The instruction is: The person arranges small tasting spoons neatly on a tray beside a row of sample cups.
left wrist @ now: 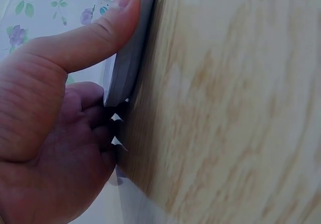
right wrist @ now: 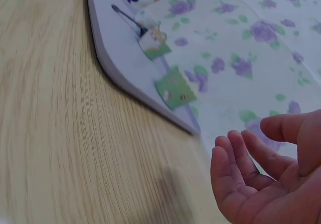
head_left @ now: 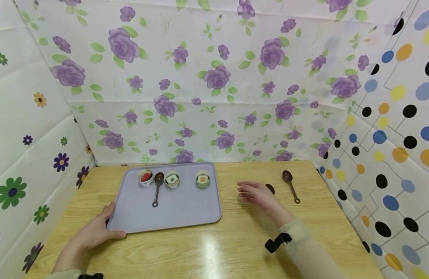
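Thumb (left wrist: pixel 113 20) on tray (head_left: pixel 172 211) corner edge

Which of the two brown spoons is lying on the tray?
The spoon between the two left cups lies on the purple tray. The other spoon lies on the bare table, right of the right hand.

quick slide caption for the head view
Left hand grips lavender tray holding three small cups; right hand hovers open near a brown spoon.

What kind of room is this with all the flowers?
Probably a small tabletop booth, not a real room: flowered and dotted sheets wall in a wooden table that holds a purple tray of little cups and spoons.
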Available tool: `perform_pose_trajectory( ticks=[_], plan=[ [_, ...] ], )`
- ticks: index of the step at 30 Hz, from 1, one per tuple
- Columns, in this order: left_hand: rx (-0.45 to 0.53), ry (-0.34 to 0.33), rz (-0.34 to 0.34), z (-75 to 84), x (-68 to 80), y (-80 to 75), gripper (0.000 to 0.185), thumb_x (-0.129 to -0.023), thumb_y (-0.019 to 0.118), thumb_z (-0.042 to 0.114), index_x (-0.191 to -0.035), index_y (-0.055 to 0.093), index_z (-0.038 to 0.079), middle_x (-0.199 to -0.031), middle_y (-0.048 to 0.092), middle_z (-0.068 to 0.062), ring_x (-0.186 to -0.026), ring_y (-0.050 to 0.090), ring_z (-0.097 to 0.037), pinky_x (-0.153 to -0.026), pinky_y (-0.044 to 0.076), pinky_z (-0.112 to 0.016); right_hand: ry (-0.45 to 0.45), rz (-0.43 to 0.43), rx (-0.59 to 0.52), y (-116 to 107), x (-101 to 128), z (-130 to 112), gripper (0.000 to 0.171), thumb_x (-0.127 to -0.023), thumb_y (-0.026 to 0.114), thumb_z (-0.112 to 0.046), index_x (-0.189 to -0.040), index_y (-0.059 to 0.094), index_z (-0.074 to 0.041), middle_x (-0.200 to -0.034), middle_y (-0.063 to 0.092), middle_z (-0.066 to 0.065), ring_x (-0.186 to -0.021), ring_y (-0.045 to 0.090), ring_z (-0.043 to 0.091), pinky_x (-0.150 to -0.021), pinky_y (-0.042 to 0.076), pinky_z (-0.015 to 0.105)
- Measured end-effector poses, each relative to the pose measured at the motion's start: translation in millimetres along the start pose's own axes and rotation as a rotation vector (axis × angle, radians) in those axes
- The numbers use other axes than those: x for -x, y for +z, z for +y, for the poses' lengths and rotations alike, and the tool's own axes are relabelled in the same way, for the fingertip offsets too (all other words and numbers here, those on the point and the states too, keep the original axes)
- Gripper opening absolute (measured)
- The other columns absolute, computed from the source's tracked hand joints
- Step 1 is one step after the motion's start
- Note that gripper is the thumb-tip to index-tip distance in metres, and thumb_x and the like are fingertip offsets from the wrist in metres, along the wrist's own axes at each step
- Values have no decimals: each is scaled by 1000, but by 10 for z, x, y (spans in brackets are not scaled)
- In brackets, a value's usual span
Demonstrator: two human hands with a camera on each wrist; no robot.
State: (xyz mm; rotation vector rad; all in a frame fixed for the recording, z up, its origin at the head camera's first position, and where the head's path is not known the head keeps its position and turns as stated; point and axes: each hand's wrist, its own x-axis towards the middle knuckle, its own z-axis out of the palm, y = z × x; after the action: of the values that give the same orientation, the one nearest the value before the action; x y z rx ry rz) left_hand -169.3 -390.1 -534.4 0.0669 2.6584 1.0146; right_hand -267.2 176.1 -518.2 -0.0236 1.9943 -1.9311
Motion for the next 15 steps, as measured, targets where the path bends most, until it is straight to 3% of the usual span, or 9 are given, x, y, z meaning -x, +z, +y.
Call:
perform_pose_trajectory(
  ticks=[10, 15],
  plan=[
    [-45, 1, 4, 19, 22, -3, 136, -83, 92, 43, -161, -1, -17, -163, -2, -48, -150, -1, -68, -118, 8, -81, -28, 61, 190, -603, 343, -2, 54, -112, 60, -28, -154, 52, 5, -144, 63, 26, -130, 64, 40, -109, 55, 51],
    [-9, 13, 4, 4, 9, 0, 137, -83, 93, 42, -161, -2, -17, -164, -4, -47, -151, -5, -67, -118, 5, -81, -49, 105, 260, -913, 470, 87, 55, -110, 64, -25, -154, 52, 6, -148, 59, 29, -131, 63, 42, -106, 57, 47]
  ],
)
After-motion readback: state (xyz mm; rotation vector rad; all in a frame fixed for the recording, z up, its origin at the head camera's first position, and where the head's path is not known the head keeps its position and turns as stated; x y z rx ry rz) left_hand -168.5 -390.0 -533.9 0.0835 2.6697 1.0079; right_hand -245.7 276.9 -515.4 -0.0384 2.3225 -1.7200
